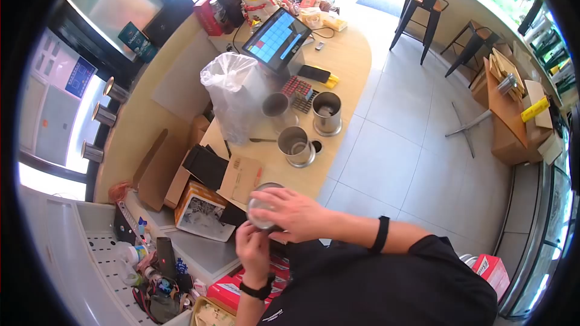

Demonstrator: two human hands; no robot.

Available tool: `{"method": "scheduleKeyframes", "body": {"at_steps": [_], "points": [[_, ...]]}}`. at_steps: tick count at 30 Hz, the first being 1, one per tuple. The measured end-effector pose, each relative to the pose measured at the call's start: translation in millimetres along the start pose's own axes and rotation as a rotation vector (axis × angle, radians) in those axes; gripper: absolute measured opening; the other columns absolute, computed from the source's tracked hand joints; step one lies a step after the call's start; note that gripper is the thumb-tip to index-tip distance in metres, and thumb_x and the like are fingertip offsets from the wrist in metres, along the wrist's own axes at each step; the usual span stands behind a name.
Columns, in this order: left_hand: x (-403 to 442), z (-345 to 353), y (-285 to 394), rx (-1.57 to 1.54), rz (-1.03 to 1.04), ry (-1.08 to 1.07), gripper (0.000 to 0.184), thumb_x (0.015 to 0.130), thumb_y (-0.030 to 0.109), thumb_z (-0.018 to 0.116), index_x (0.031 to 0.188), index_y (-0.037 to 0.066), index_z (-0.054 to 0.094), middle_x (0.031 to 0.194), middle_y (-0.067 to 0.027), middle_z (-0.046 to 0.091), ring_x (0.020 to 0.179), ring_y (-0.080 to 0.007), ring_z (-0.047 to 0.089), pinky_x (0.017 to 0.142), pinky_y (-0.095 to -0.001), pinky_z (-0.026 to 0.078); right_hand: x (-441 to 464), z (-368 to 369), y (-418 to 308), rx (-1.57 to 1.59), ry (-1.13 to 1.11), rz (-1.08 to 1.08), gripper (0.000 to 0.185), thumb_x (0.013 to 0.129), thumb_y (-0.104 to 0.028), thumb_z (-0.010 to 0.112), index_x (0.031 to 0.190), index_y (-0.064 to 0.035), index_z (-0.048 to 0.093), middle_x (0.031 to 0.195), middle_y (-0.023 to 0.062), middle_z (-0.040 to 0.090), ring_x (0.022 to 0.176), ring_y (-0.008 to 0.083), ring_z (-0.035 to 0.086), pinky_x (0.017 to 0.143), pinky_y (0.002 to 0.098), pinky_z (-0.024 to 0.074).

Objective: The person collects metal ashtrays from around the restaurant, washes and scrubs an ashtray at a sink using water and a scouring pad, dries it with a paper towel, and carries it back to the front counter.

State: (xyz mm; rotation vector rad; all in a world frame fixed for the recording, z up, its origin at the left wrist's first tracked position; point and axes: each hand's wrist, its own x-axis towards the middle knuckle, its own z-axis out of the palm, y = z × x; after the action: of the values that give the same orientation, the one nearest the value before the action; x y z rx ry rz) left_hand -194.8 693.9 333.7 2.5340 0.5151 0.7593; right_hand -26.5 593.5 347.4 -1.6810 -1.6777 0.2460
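Near my body, a round metal piece [261, 219] sits between my two hands, partly covered by fingers. From below, my left hand [251, 247] grips its lower edge. Across its upper face lies my right hand [293, 212], slightly blurred, with the fingers closed round the piece. Beyond them on the wooden counter [350, 54] stand several flanged metal cylinders: a near one [296, 147], a far right one [327, 113] and a far left one [278, 110]. The near cylinder is beside a round hole [316, 145] in the counter.
A clear plastic bag [232, 96] stands left of the cylinders, with a touchscreen [278, 39] behind it. Left of my hands are open cardboard boxes [175, 169] and a box of small metal parts [205, 212]. Bar stools [417, 15] stand across the tiled floor.
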Motion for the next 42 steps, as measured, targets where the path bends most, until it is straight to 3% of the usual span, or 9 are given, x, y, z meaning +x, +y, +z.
{"method": "scheduleKeyframes", "body": {"at_steps": [7,8,11,17,20,23,28,34,42], "points": [[-40.3,64.1,43.4,-0.185,-0.102,-0.091,0.013,0.072,-0.006,0.072,0.077,0.0,0.062,0.089,-0.0119,0.06,0.092,-0.0287,0.063,0.074,-0.0375,0.052,-122.9,-46.3,4.2,0.557,0.58,0.305,0.056,0.079,-0.009,0.074,0.129,-0.0074,0.049,0.135,0.0176,0.044,0.12,0.0317,0.049,0.089,0.0359,0.0489],[-45.6,72.5,32.1,-0.364,-0.287,-0.042,0.011,0.076,-0.006,0.07,0.08,0.0,0.062,0.091,-0.0105,0.062,0.092,-0.0264,0.063,0.074,-0.0364,0.053,-140.7,-48.8,20.9,0.42,0.714,0.265,0.049,0.085,-0.007,0.065,0.131,-0.0041,0.048,0.137,0.0137,0.042,0.116,0.0243,0.052,0.082,0.0297,0.05],[-61.3,85.6,19.1,-1.203,-0.895,0.09,0.006,0.087,-0.004,0.064,0.089,0.002,0.062,0.1,-0.008,0.065,0.099,-0.0206,0.064,0.082,-0.0351,0.056,-171.5,-77.4,22.3,1.06,0.929,0.587,0.031,0.098,-0.02,0.049,0.124,-0.0033,0.049,0.101,0.0051,0.061,0.086,0.009,0.057,0.08,0.0237,0.0478],[-98.1,90.8,20.0,-1.754,-0.951,-0.026,0.021,0.097,0.018,0.057,0.115,0.007,0.057,0.113,-0.0077,0.064,0.102,-0.0199,0.064,0.086,-0.0322,0.055,-189.5,-87.4,0.1,0.989,0.621,0.73,0.032,0.094,-0.026,0.059,0.114,-0.0026,0.051,0.098,0.0057,0.063,0.088,0.0114,0.059,0.075,0.0297,0.0502],[-126.1,103.2,-0.3,-1.938,-1.068,-0.096,0.016,0.098,0.019,0.056,0.109,0.008,0.057,0.104,-0.0028,0.064,0.1,-0.0154,0.061,0.089,-0.034,0.052,-162.3,-97.4,-33.5,0.415,0.483,0.494,0.041,0.082,-0.031,0.071,0.105,-0.0017,0.054,0.097,0.0119,0.062,0.084,0.0242,0.063,0.07,0.0336,0.0518],[-140.2,121.1,-13.3,-1.741,-0.997,-0.202,0.014,0.099,0.02,0.055,0.108,0.01,0.057,0.101,-0.002,0.064,0.102,-0.0159,0.06,0.09,-0.0348,0.05,-138.4,-90.8,-58.9,-0.151,0.289,0.375,0.049,0.081,-0.043,0.07,0.102,-0.0021,0.055,0.09,0.0157,0.058,0.07,0.0284,0.063,0.059,0.0357,0.0513],[-120.1,103.9,8.2,-1.661,-0.994,-0.232,0.015,0.099,0.022,0.055,0.108,0.011,0.059,0.11,-0.0037,0.064,0.107,-0.0167,0.06,0.09,-0.0338,0.049,-127.4,-56.7,-58.0,-0.366,0.217,0.481,0.053,0.081,-0.05,0.067,0.103,-0.0029,0.055,0.095,0.0166,0.053,0.066,0.0284,0.061,0.052,0.0352,0.0492],[-138.9,123.2,-21.7,-1.783,-1.083,-0.13,0.028,0.098,0.025,0.055,0.122,0.011,0.057,0.122,-0.0017,0.06,0.117,-0.0173,0.054,0.095,-0.0312,0.047,-126.2,-40.0,-46.4,-0.207,0.259,0.249,0.045,0.079,-0.044,0.068,0.1,-0.0049,0.058,0.107,0.0141,0.056,0.105,0.0291,0.054,0.089,0.041,0.0434],[-143.7,85.1,-31.2,-1.688,-1.339,-0.157,0.035,0.098,0.023,0.052,0.128,0.004,0.051,0.128,-0.0113,0.056,0.113,-0.029,0.058,0.088,-0.0348,0.053,-113.0,35.5,6.9,-0.216,-0.086,-0.027,0.012,0.08,-0.017,0.066,0.09,-0.0105,0.062,0.082,0.0027,0.062,0.091,0.0228,0.058,0.093,0.043,0.0414]]}}
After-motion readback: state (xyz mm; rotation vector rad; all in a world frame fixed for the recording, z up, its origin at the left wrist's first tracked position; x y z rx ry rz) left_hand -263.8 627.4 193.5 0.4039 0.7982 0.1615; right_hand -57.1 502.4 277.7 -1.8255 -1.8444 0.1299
